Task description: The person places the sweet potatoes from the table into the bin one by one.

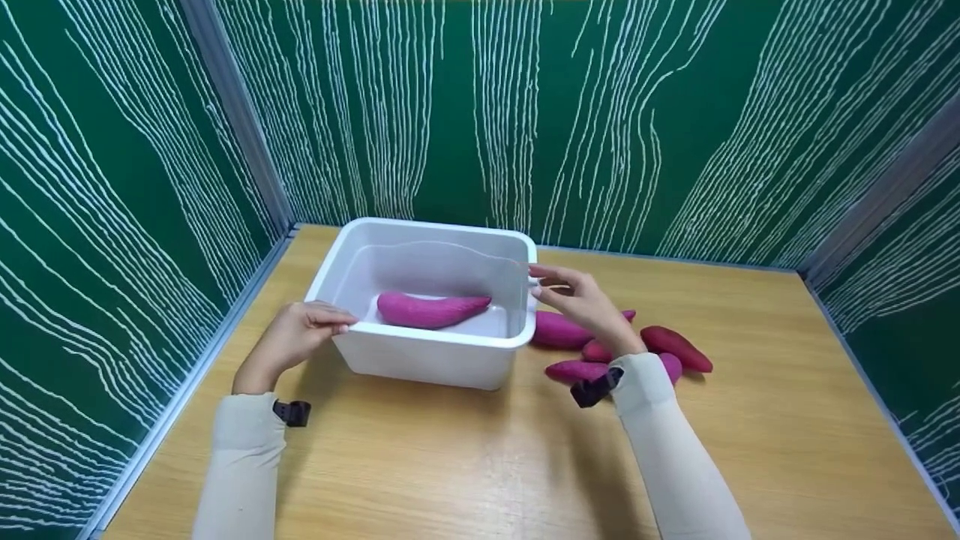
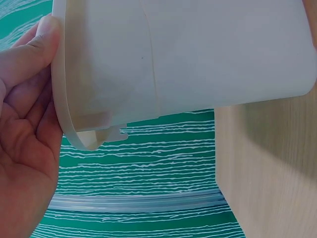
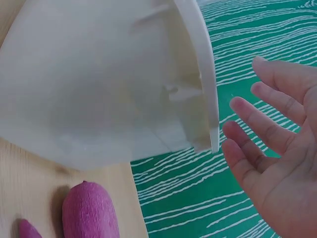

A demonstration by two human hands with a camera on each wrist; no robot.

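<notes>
A white plastic bin [image 1: 420, 360] stands on the wooden table, and a purple sweet potato [image 1: 431, 310] lies on its floor. My left hand [image 1: 304, 334] pinches the rim at the bin's near left corner; the left wrist view shows the thumb [image 2: 48, 29] over that rim. At the bin's right side is my right hand [image 1: 581, 300], its fingers spread and loosely bent. In the right wrist view its fingertips [image 3: 237, 105] are just off the rim and hold nothing. Beneath the right forearm lie several more sweet potatoes [image 1: 559, 330], partly hidden by it.
A dark red sweet potato [image 1: 677, 349] lies farthest right in the pile. Green panels [image 1: 450, 112] with white wavy lines enclose the table [image 1: 450, 465] at the back and sides, joined by grey metal posts [image 1: 240, 112].
</notes>
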